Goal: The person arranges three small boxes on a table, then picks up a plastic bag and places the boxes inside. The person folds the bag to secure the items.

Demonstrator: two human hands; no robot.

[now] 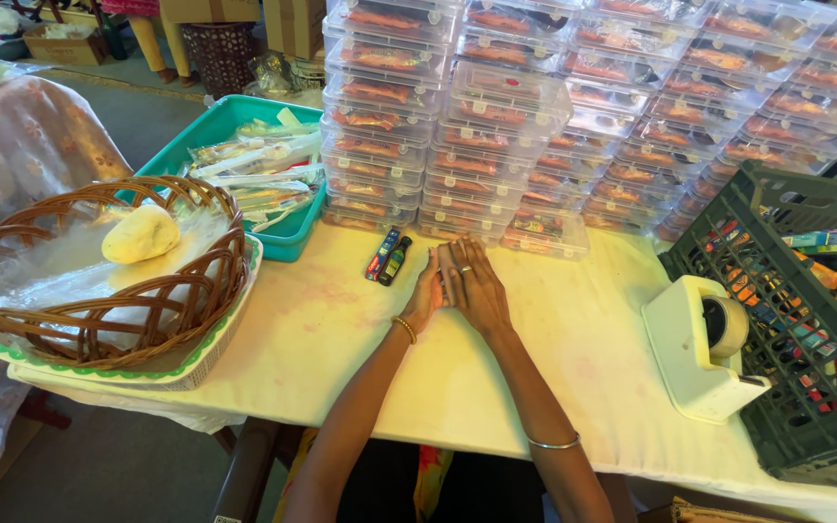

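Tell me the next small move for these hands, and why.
Probably the left hand reaches forward for the small dark bottle. Both hands are pressed together and appear to hold nothing, the right hand lying against the left, and the bottle beside the blue-and-red packet is the nearest loose item on the table.

Pressed together palm to palm, left hand point(427, 293) and right hand point(477, 286) on the pale tablecloth, fingers pointed to twelve o'clock. Lay just beside the fingertips at ten o'clock: a small dark bottle point(395, 261) and a slim blue-and-red packet point(382, 254), both flat, side by side
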